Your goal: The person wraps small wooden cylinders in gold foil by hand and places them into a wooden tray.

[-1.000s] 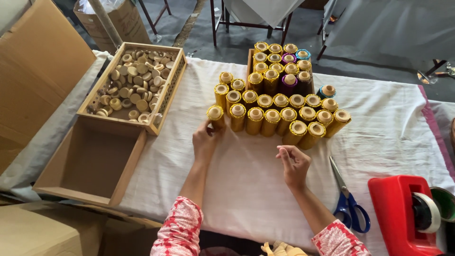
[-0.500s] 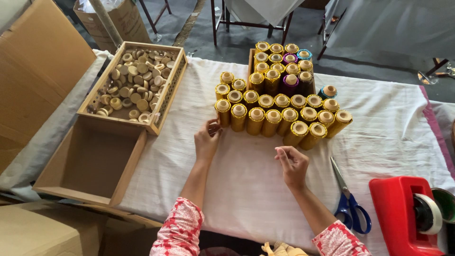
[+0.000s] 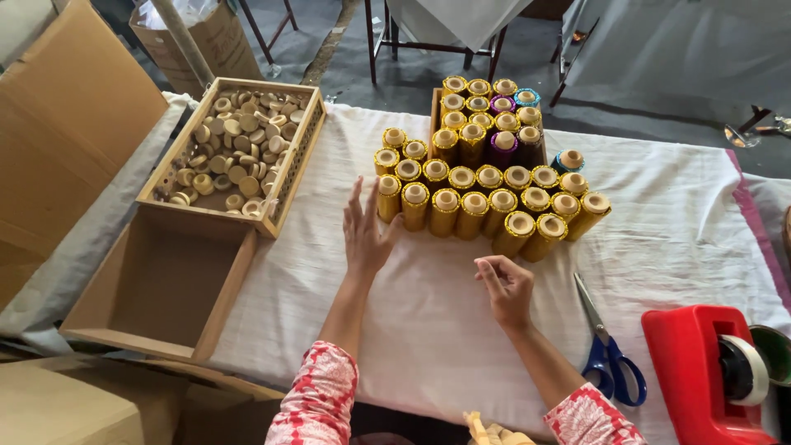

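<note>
Yellow spools [image 3: 486, 206] massed mid-worktop [image 3: 676, 239] on white cloth. Left hand [image 3: 365, 235] spread wide, empty, just beside the leftmost spool. Right hand [image 3: 504, 284] loosely curled, empty, just below the front row. Scissors [image 3: 606, 346] near right.

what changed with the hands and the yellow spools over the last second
The left hand moved up and opened, fingers spread, its fingertips now at the left end of the front row of yellow spools. It grips nothing. The right hand stayed on the white cloth, loosely curled. The spools, scissors and red tape dispenser kept their places.
</note>
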